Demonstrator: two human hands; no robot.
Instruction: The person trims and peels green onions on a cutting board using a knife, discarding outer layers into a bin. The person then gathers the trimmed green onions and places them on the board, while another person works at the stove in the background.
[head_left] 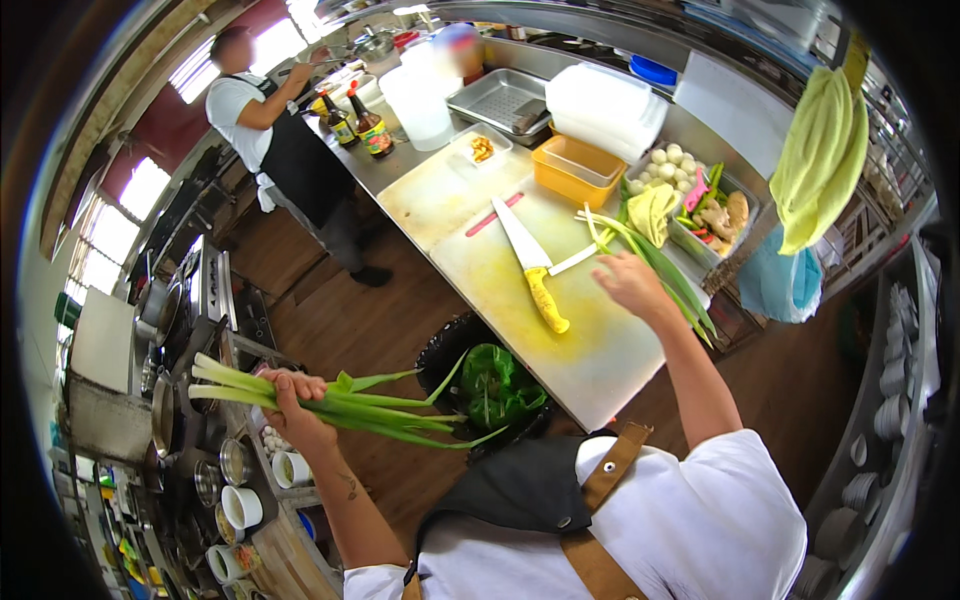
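My left hand (298,402) is closed around a bunch of spring onions (370,408), held off to the left of the worktable. Their pale ends point left and the green tops hang right. My right hand (636,284) is over the right side of the cutting board (505,290), fingers partly bent and apart. More spring onions (665,270) lie just beyond and beside it. A yellow-handled knife (530,262) rests on the board, blade pointing away. A slim white piece (573,261) lies between knife and right hand; its kind is unclear.
A black-lined bin (440,352) with a green plastic bag (495,385) stands below the board's near edge. Containers (578,172) and a tray of vegetables (715,235) line the table. A co-worker (270,140) stands at far left. Cloths (822,150) hang at right.
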